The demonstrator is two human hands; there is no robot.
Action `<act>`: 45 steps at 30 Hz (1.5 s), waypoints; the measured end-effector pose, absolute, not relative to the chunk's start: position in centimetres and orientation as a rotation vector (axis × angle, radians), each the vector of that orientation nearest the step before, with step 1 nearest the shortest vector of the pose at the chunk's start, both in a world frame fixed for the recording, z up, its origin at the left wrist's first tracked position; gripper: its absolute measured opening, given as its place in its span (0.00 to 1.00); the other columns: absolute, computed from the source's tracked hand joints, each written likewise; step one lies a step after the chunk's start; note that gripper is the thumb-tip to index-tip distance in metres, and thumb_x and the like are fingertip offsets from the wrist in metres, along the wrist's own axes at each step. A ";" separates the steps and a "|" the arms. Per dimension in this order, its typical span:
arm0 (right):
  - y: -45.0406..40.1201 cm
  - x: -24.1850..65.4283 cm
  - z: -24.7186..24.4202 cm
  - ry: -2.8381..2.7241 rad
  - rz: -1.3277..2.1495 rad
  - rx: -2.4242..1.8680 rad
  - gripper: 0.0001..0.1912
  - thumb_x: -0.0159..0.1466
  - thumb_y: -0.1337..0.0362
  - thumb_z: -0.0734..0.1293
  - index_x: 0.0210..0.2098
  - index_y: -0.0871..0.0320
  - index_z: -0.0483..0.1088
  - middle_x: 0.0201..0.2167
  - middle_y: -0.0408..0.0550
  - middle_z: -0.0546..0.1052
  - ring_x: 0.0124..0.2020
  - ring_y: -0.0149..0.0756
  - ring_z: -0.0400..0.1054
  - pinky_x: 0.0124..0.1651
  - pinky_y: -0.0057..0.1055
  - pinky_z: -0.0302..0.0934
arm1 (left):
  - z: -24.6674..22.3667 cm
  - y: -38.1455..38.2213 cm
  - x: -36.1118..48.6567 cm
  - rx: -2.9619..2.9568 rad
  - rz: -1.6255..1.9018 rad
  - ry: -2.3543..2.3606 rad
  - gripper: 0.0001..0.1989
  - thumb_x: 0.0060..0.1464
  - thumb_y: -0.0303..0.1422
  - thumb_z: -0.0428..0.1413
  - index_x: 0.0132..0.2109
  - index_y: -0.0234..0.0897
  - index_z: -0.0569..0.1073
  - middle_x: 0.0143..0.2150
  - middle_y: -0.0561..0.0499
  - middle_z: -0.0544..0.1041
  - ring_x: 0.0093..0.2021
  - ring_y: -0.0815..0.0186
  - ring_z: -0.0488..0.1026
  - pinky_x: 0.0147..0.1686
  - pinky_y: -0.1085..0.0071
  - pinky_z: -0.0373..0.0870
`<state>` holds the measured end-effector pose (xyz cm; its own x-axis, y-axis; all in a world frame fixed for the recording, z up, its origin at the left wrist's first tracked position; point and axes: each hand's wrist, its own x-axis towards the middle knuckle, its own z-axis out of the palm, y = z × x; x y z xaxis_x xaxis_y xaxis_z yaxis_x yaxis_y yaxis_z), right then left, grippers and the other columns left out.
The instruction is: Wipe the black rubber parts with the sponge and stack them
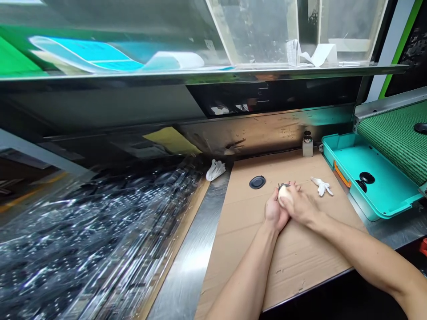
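Both hands meet over the cardboard sheet (pixel 247 231). My left hand (pixel 276 212) is closed around a small dark part, of which only an edge shows. My right hand (pixel 298 203) grips a whitish pad or cloth (pixel 285 195) and presses it against that part. A black oval piece (pixel 257 182) lies on the cardboard to the left of the hands. To their right is a crumpled white cloth (pixel 322 186). A small bottle with a black cap (pixel 307 146) stands upright at the back of the cardboard.
A teal tray (pixel 383 178) with black round pieces sits at the right, beside a green conveyor belt (pixel 396 133). Plastic-wrapped black parts (pixel 93 240) fill the left. Another crumpled white cloth (pixel 216 170) lies behind. A metal shelf (pixel 200 76) with papers spans above.
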<state>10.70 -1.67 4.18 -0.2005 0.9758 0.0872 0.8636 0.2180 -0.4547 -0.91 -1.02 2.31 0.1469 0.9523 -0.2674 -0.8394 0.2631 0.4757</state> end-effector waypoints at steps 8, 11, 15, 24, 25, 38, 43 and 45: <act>-0.9 10.3 5.2 -2.073 0.452 -1.795 0.23 0.74 0.47 0.55 0.61 0.53 0.60 0.47 0.55 0.80 0.44 0.48 0.76 0.43 0.36 0.62 | 2.1 -0.9 -0.6 0.251 1.334 0.580 0.18 0.71 0.36 0.44 0.54 0.36 0.76 0.57 0.43 0.78 0.60 0.59 0.75 0.61 0.61 0.72; -1.1 10.3 5.1 -2.050 0.416 -1.851 0.23 0.75 0.48 0.54 0.61 0.54 0.60 0.45 0.56 0.81 0.44 0.48 0.76 0.44 0.36 0.61 | 2.3 -0.9 -0.6 0.250 1.317 0.566 0.19 0.71 0.36 0.43 0.52 0.35 0.77 0.56 0.42 0.79 0.60 0.59 0.75 0.62 0.60 0.71; -1.4 10.4 4.7 -2.137 0.426 -1.760 0.25 0.74 0.48 0.57 0.64 0.53 0.59 0.46 0.55 0.81 0.44 0.49 0.76 0.43 0.36 0.62 | 2.4 -0.9 -0.8 0.242 1.276 0.561 0.20 0.71 0.37 0.42 0.50 0.35 0.77 0.56 0.41 0.79 0.59 0.57 0.75 0.61 0.57 0.72; -0.2 14.3 5.2 -2.117 0.189 -1.509 0.17 0.76 0.54 0.56 0.50 0.52 0.74 0.46 0.50 0.80 0.51 0.42 0.71 0.53 0.35 0.59 | 2.8 0.6 -3.8 0.215 1.468 0.696 0.19 0.70 0.42 0.43 0.47 0.36 0.74 0.55 0.39 0.78 0.57 0.53 0.77 0.50 0.58 0.76; 0.0 14.9 5.4 -2.090 0.102 -1.543 0.17 0.76 0.55 0.56 0.49 0.52 0.75 0.48 0.51 0.79 0.52 0.44 0.69 0.55 0.37 0.58 | 2.9 0.6 -4.2 0.216 1.489 0.698 0.19 0.70 0.42 0.43 0.47 0.36 0.74 0.55 0.38 0.78 0.56 0.52 0.77 0.48 0.59 0.76; 0.8 15.5 5.5 -2.012 0.423 -1.294 0.13 0.72 0.58 0.58 0.46 0.57 0.70 0.39 0.49 0.79 0.38 0.39 0.72 0.42 0.31 0.60 | 4.4 -1.2 -2.9 0.439 1.142 0.735 0.30 0.71 0.48 0.40 0.45 0.25 0.77 0.38 0.35 0.82 0.27 0.65 0.78 0.26 0.73 0.75; -0.4 14.1 5.7 -2.078 0.454 -1.184 0.12 0.71 0.58 0.59 0.44 0.56 0.71 0.39 0.49 0.79 0.40 0.38 0.72 0.45 0.30 0.61 | 3.2 -1.4 -1.7 0.619 1.069 0.878 0.37 0.69 0.55 0.36 0.40 0.27 0.78 0.27 0.40 0.80 0.17 0.67 0.72 0.14 0.74 0.63; -0.6 13.8 5.5 -2.144 0.407 -1.158 0.12 0.71 0.59 0.59 0.44 0.56 0.72 0.41 0.50 0.79 0.42 0.38 0.72 0.47 0.30 0.61 | 2.6 -1.5 -1.1 0.724 1.077 0.947 0.38 0.66 0.58 0.38 0.35 0.29 0.77 0.22 0.43 0.77 0.15 0.67 0.71 0.13 0.75 0.62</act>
<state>13.81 -0.58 5.53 -0.3915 0.8280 0.4015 0.6232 0.5596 -0.5464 -1.06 -1.48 2.60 0.1750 0.9451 -0.2761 -0.3949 0.3242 0.8596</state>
